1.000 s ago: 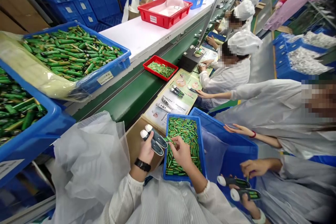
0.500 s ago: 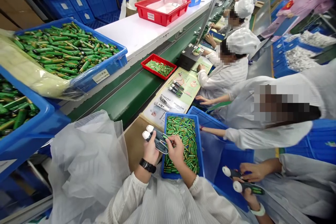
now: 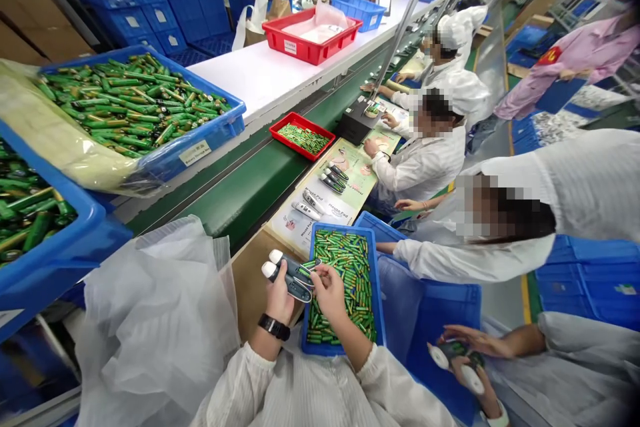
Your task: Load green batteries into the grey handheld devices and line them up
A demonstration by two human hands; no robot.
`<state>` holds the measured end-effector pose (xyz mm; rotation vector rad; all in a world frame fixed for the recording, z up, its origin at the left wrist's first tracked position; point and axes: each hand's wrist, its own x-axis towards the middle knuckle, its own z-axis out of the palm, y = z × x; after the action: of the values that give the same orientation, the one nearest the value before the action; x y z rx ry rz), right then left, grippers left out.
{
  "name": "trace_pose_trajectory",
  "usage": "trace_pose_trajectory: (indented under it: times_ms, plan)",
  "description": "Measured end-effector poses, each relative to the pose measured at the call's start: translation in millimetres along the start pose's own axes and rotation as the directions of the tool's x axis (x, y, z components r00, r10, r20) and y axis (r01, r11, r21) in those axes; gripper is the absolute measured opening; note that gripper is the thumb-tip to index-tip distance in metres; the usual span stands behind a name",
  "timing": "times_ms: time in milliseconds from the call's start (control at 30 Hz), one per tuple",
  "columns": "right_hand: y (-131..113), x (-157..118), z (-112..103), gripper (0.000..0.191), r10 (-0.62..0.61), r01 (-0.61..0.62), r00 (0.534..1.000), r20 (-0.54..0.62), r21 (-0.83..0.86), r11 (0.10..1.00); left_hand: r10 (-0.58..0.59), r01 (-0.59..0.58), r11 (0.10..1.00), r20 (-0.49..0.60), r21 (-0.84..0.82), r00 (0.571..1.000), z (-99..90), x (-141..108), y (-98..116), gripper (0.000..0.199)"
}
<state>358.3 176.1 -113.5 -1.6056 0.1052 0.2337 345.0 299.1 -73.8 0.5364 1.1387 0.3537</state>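
My left hand (image 3: 281,300), with a black watch on the wrist, is closed around two dark handheld devices (image 3: 294,272) with white round ends. They lie side by side, their long hollow sides facing up. At the far ends of the devices, my right hand (image 3: 330,290) is closed in a pinch on a green battery (image 3: 310,265). Its fingertips partly hide the battery, and how deep it sits in a device I cannot tell. Directly under and beside my right hand stands a blue tray (image 3: 379,293) heaped with green batteries (image 3: 350,267).
Finished-looking devices (image 3: 334,179) lie on a printed mat (image 3: 345,207) ahead. Beyond are a red tray (image 3: 327,149) of batteries and a green conveyor belt (image 3: 235,183). Large blue bins (image 3: 237,121) of batteries stand left. Co-workers sit along the right; one person's hands (image 3: 480,353) hold similar devices.
My hands stay at the two devices, with the right pinch still at their far ends. The view has shifted slightly. At lower right, the co-worker's hands have turned their devices; another co-worker has leaned left.
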Motion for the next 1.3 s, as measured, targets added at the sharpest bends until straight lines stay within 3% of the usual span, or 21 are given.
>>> trace_pose_trajectory:
  times_ms: [100, 167, 267, 333, 467, 600, 667, 800, 933, 1033, 1133, 1200, 1300]
  plan:
    - [-6, 27, -26, 0.023, -0.139, 0.112, 0.989, -0.059, -0.334, 0.936, 0.104, -0.103, 0.994, -0.009, 0.030, 0.995, -7.1, 11, 4, 0.019]
    - [-6, 51, -36, 0.019, -0.172, 0.128, 0.985, -0.012, -0.616, 0.777, 0.163, -0.163, 0.985, 0.016, 0.052, 0.987, -11.7, 18, 7, 0.020]
    - [0, 81, -34, 0.018, -0.037, 0.053, 0.999, 0.040, -0.866, 0.497, 0.192, -0.196, 0.978, 0.058, 0.074, 0.980, -18.6, 26, 10, 0.023]
    - [4, 89, -29, 0.017, 0.017, 0.020, 0.999, 0.030, -0.906, 0.423, 0.198, -0.202, 0.977, 0.065, 0.067, 0.978, -22.8, 29, 10, 0.024]
    - [1, 79, -33, 0.016, -0.021, 0.057, 0.998, 0.053, -0.892, 0.449, 0.194, -0.196, 0.980, 0.049, 0.039, 0.980, -26.8, 28, 7, 0.025]
    - [-18, 49, -48, 0.025, -0.135, 0.260, 0.961, 0.242, -0.623, 0.738, 0.168, -0.173, 0.982, 0.075, 0.072, 0.983, -21.4, 17, 6, 0.029]
    - [-31, 34, -48, 0.030, -0.124, 0.279, 0.930, 0.347, -0.442, 0.853, 0.144, -0.157, 0.981, 0.107, 0.118, 0.984, -16.6, 11, 7, 0.032]
    - [-54, 15, -31, 0.018, -0.080, 0.239, 0.875, 0.478, -0.282, 0.929, 0.087, -0.126, 0.972, 0.193, 0.199, 0.977, -8.8, 2, 9, 0.040]
    - [-64, 9, -14, 0.009, -0.195, 0.435, 0.807, 0.558, -0.338, 0.834, 0.060, -0.103, 0.979, 0.233, 0.177, 0.971, -4.6, -5, 11, 0.043]
    - [-64, 5, -12, 0.018, -0.365, 0.655, 0.719, 0.591, -0.400, 0.642, 0.003, -0.032, 0.991, 0.219, 0.132, 0.976, -1.5, -7, 15, 0.039]
    - [-59, 1, -16, 0.034, -0.465, 0.757, 0.651, 0.600, -0.466, 0.459, -0.078, 0.060, 0.994, 0.213, 0.093, 0.974, 2.5, -9, 21, 0.032]
    - [-55, -1, -20, 0.042, -0.451, 0.770, 0.637, 0.625, -0.487, 0.412, -0.111, 0.097, 0.992, 0.205, 0.076, 0.972, 5.3, -11, 26, 0.026]
    - [-50, -3, -23, 0.048, -0.394, 0.768, 0.633, 0.666, -0.479, 0.425, -0.123, 0.113, 0.992, 0.194, 0.061, 0.973, 7.7, -11, 31, 0.020]
